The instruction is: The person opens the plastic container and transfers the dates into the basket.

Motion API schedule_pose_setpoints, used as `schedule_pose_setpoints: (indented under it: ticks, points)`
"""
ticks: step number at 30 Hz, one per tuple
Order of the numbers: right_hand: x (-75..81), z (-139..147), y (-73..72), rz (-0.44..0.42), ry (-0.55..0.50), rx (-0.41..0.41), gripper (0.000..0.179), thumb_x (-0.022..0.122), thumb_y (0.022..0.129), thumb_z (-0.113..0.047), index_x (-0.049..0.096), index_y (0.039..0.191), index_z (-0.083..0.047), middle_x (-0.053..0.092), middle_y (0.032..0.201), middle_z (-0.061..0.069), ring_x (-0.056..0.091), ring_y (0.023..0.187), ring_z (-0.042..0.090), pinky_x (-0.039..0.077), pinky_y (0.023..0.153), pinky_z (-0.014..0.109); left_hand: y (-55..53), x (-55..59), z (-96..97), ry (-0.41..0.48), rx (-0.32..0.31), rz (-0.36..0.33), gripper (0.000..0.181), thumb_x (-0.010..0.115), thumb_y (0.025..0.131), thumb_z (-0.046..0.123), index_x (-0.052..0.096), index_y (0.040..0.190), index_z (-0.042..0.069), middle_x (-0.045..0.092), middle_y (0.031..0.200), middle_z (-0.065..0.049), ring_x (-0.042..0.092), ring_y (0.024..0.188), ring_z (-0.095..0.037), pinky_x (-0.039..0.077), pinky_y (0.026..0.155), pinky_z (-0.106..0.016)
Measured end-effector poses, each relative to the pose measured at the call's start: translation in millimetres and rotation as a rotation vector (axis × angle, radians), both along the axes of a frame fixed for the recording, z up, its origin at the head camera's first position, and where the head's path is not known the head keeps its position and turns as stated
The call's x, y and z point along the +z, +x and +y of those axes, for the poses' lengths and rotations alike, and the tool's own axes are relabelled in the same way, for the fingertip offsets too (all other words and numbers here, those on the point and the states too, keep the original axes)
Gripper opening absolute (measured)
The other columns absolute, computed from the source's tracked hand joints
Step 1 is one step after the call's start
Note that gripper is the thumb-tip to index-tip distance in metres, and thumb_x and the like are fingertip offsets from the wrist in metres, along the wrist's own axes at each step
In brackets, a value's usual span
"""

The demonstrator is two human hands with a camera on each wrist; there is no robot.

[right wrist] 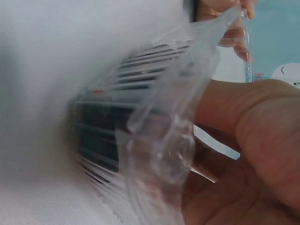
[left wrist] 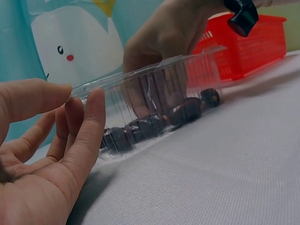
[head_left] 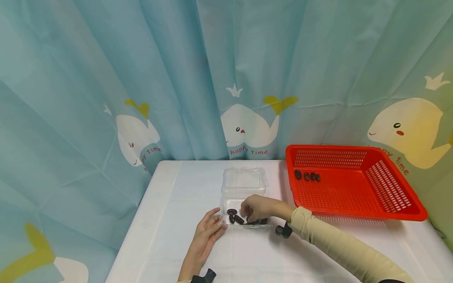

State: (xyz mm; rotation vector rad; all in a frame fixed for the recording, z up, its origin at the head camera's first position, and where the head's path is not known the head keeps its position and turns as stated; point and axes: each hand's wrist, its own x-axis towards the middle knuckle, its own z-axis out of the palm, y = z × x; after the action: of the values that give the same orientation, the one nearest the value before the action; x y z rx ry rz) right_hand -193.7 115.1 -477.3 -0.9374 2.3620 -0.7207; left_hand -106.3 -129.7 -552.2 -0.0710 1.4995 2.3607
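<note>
A clear ribbed plastic container (right wrist: 173, 154) stands on white cloth (right wrist: 47, 70), a blurred dark item (right wrist: 98, 136) behind its wall. The right hand (right wrist: 262, 150) reaches past the rim, fingertips hidden; left-hand fingers (right wrist: 233, 37) touch the far end. Blue-green curtain (right wrist: 276, 33) hangs beyond.

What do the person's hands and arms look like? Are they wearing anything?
Both the left hand and the right hand are bare, with no gloves. A long, pale beige sleeve covers the right arm. A small black gadget shows by the right wrist, and another black gadget by the left. The left sleeve hardly shows.
</note>
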Motion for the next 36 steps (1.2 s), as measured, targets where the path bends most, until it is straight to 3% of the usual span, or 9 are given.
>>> schedule_pose_setpoints:
  ticks: [13,19,26,36]
  points:
    - [0.1,-4,3.4,0.012,0.042,-0.027,0.015,0.078,0.081,0.007,0.073,0.083,-0.008,0.066,0.076,-0.005,0.055,0.071,0.005,0.052,0.067,0.020,-0.6,-1.2,0.0,0.009,-0.003,0.010,0.063,0.058,0.103,0.001,0.028,0.158,0.000,0.053,0.119,0.001,0.063,0.105,-0.007,0.057,0.107,-0.028]
    - [3.2,-1,-0.5,0.004,0.038,-0.036,0.013,0.077,0.082,0.005,0.073,0.086,-0.007,0.072,0.083,0.003,0.058,0.072,0.007,0.054,0.065,0.020,-1.5,-1.4,0.6,0.009,0.004,0.008,0.063,0.058,0.102,0.000,0.029,0.158,-0.001,0.054,0.117,0.001,0.064,0.103,-0.008,0.057,0.107,-0.028]
    - [12.9,7,-6.6,-0.066,0.009,-0.088,0.015,0.072,0.082,0.007,0.071,0.087,-0.008,0.067,0.081,-0.001,0.060,0.070,0.009,0.053,0.061,0.021,-1.2,-0.9,1.1,0.007,0.005,0.011,0.063,0.058,0.102,0.000,0.029,0.158,-0.001,0.054,0.118,0.000,0.064,0.103,-0.008,0.057,0.107,-0.028]
    - [29.9,29,-21.4,-0.171,-0.101,-0.130,0.008,0.072,0.087,-0.002,0.072,0.091,-0.009,0.069,0.088,-0.001,0.067,0.083,0.011,0.057,0.073,0.023,-0.9,0.7,1.0,-0.014,0.004,-0.003,0.064,0.061,0.102,0.003,0.030,0.158,0.001,0.053,0.118,0.000,0.064,0.104,-0.009,0.057,0.108,-0.028]
